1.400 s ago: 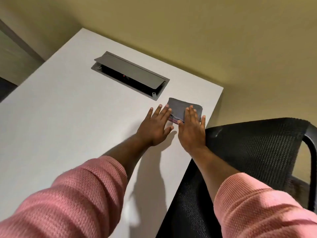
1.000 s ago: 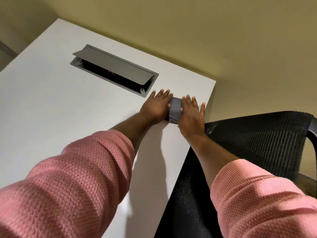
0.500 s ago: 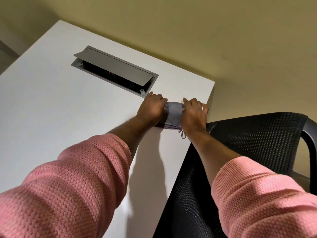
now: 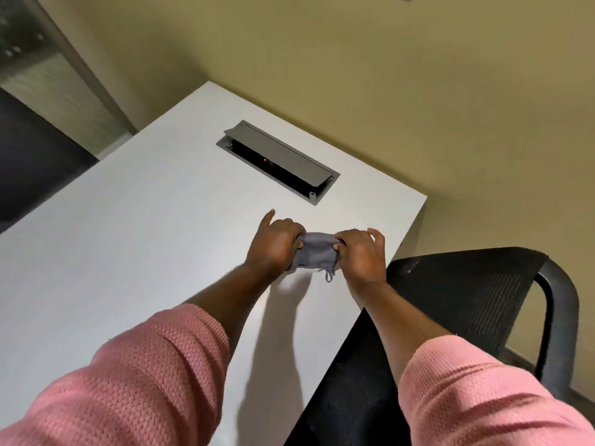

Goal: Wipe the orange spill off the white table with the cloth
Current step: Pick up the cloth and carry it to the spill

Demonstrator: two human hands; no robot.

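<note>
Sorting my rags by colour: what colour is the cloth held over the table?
Plain grey cloth, no pattern visible; the head view shows it.

Beige wall (image 4: 386,59) behind; black mesh chair (image 4: 467,291) at right; dark floor (image 4: 29,162) left.

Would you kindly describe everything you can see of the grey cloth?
The grey cloth is a small, soft-looking fabric piece, bunched into a thick folded wad. The left hand grips its left end and the right hand its right end, fingers curled over the top. A thin loop dangles from its lower edge. It is over the white table near the right edge; whether it touches the surface is unclear.
</note>
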